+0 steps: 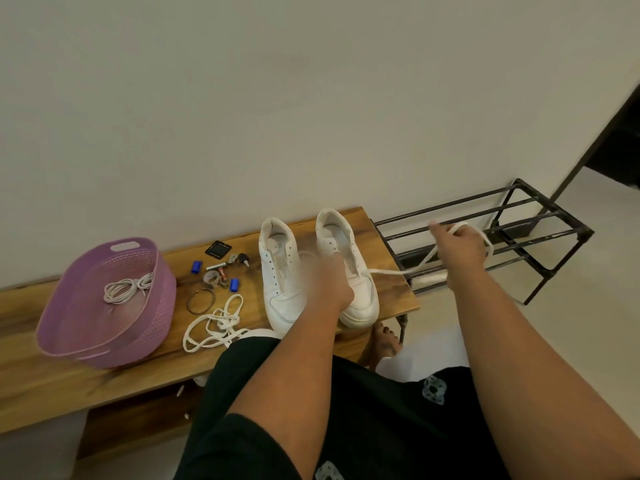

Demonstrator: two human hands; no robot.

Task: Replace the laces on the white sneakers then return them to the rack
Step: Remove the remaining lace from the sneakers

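The person sits at a low wooden table (311, 341) with two white sneakers standing side by side on it, toes toward the person. The left hand (332, 282) rests on the right-side sneaker (360, 292), pressing down over its lace area between the two shoes; motion blur hides how its fingers lie, so I cannot tell whether they curl round anything. The other sneaker (277, 271), just to the left of that hand, shows empty eyelets and an open tongue.

The right hand (460, 247) is lifted off to the right, over the black metal shoe rack (519, 237), its fingers curled round a white lace (391, 271) that runs taut from the held sneaker's front eyelets up into the fist, with a loop trailing past the knuckles.

Left of the left hand, near the table's front edge, lies a loose tangle of flat white lace (214, 327). Beyond it sit a thin bangle (201, 300), keys (239, 259), two small blue pieces and other small odds and ends. Further left stands a purple plastic basket (69, 306) with a coil of thin white laces (124, 289) inside.
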